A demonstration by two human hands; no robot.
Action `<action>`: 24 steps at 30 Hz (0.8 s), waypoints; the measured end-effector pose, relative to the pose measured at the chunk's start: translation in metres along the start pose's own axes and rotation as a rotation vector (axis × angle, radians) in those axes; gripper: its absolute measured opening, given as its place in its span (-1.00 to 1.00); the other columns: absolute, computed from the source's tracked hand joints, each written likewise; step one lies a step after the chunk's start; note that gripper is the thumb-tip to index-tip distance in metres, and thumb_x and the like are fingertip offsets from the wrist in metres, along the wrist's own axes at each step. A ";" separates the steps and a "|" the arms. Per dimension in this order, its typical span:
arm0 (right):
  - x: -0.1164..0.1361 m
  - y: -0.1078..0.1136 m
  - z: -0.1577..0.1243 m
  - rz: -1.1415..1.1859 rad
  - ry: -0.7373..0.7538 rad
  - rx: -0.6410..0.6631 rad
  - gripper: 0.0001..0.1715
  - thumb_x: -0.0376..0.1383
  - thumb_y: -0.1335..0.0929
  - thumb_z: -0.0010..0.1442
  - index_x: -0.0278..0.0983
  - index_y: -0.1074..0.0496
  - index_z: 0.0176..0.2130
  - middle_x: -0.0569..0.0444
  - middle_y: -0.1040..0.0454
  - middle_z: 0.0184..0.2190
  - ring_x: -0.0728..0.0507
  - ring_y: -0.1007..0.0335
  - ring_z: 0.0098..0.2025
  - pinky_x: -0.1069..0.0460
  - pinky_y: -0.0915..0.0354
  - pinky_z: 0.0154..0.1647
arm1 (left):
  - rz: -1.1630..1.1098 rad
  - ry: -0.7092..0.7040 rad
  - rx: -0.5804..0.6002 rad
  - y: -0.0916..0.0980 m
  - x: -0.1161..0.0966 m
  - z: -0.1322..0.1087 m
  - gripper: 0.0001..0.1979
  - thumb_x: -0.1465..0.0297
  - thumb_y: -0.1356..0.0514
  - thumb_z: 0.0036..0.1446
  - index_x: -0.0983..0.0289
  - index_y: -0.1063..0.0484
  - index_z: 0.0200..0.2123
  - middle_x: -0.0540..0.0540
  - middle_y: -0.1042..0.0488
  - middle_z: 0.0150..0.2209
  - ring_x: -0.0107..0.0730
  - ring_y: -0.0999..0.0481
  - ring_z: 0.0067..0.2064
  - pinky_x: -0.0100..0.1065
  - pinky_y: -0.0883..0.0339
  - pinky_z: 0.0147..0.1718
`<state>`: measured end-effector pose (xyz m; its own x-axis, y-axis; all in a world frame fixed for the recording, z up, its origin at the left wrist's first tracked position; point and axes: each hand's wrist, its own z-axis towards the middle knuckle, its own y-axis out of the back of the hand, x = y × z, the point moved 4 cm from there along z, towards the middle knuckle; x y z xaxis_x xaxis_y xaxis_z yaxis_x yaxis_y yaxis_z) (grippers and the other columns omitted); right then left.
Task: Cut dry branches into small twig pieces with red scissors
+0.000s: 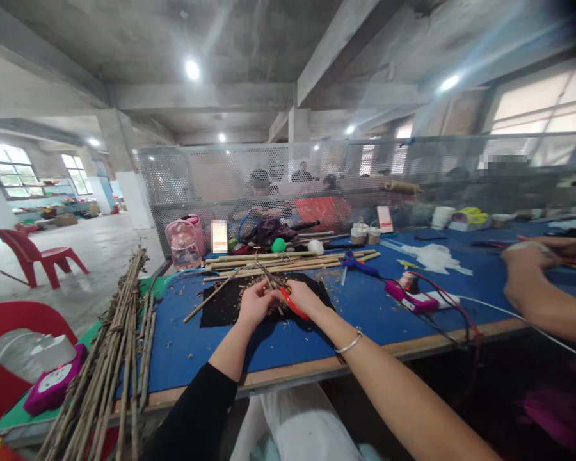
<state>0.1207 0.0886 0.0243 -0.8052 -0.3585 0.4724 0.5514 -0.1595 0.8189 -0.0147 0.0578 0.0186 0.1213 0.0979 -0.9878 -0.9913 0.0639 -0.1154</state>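
My right hand (303, 297) is closed around red-handled scissors (294, 306), whose blades point up and left over the work surface. Close beside it, my left hand (254, 303) is pinched with its fingertips near the blades; what lies between them is too small to make out. Both hands are above a black cloth (215, 314) strewn with brown chips and scraps. A thin stick (211, 296) slants across the cloth's left side, and several pale sticks (269, 261) lie behind it.
A bundle of twigs (118, 339) leans over the table's left end. A blue glue gun (360, 265) and a purple power strip (413, 298) lie to the right. A co-worker's hands (532, 262) work at far right. Behind the blue table (187, 365) stands a perforated metal screen (196, 179).
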 end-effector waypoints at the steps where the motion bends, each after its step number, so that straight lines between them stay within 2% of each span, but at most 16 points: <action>1: 0.000 0.001 0.001 -0.017 0.002 0.000 -0.49 0.14 -0.28 -0.07 -0.24 -0.37 -0.45 -0.01 -0.45 -0.49 -0.13 -0.38 -0.44 0.09 -0.09 -0.51 | -0.006 0.003 -0.007 0.001 0.000 0.001 -0.49 0.46 -0.23 -0.22 0.28 -0.39 -0.08 -0.03 -0.41 -0.59 -0.58 -0.32 -0.65 -0.60 -0.02 -0.76; 6: 0.006 0.005 0.006 -0.053 0.026 0.034 -0.48 0.16 -0.31 -0.13 -0.21 -0.38 -0.38 0.01 -0.47 -0.44 -0.14 -0.37 -0.42 0.09 -0.08 -0.50 | -0.005 0.004 -0.064 0.006 -0.001 0.003 -0.52 0.51 -0.19 -0.22 0.26 -0.41 -0.11 -0.02 -0.42 -0.56 -0.57 -0.33 -0.63 -0.59 -0.06 -0.74; 14: 0.015 0.008 0.004 -0.040 0.077 0.015 -0.45 0.14 -0.31 -0.10 -0.25 -0.35 -0.32 -0.02 -0.46 -0.38 -0.12 -0.36 -0.39 0.09 -0.09 -0.46 | -0.025 -0.001 -0.067 0.005 0.001 0.002 -0.51 0.51 -0.18 -0.23 0.26 -0.38 -0.10 -0.02 -0.42 -0.53 -0.56 -0.34 -0.61 -0.60 -0.04 -0.74; 21: 0.013 0.001 -0.004 -0.050 -0.024 0.053 -0.43 0.14 -0.27 -0.03 -0.30 -0.32 -0.29 -0.05 -0.45 -0.39 -0.14 -0.38 -0.37 0.09 -0.06 -0.47 | 0.011 -0.017 0.008 -0.002 -0.001 0.000 -0.65 0.48 -0.18 -0.20 0.30 -0.39 -0.22 -0.08 -0.33 -0.60 -0.61 -0.26 -0.66 -0.60 -0.05 -0.76; 24: 0.011 -0.003 -0.006 -0.070 -0.069 0.084 -0.42 0.14 -0.28 -0.04 -0.30 -0.32 -0.28 -0.04 -0.45 -0.36 -0.14 -0.39 -0.33 0.10 -0.07 -0.45 | 0.048 -0.026 0.007 0.000 0.003 0.004 -0.75 0.37 -0.16 -0.10 0.31 -0.39 -0.28 -0.06 -0.34 -0.59 -0.62 -0.25 -0.66 -0.58 -0.13 -0.74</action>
<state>0.1116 0.0795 0.0254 -0.8559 -0.2844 0.4318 0.4752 -0.1036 0.8737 -0.0138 0.0624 0.0161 0.0749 0.1267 -0.9891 -0.9956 0.0658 -0.0669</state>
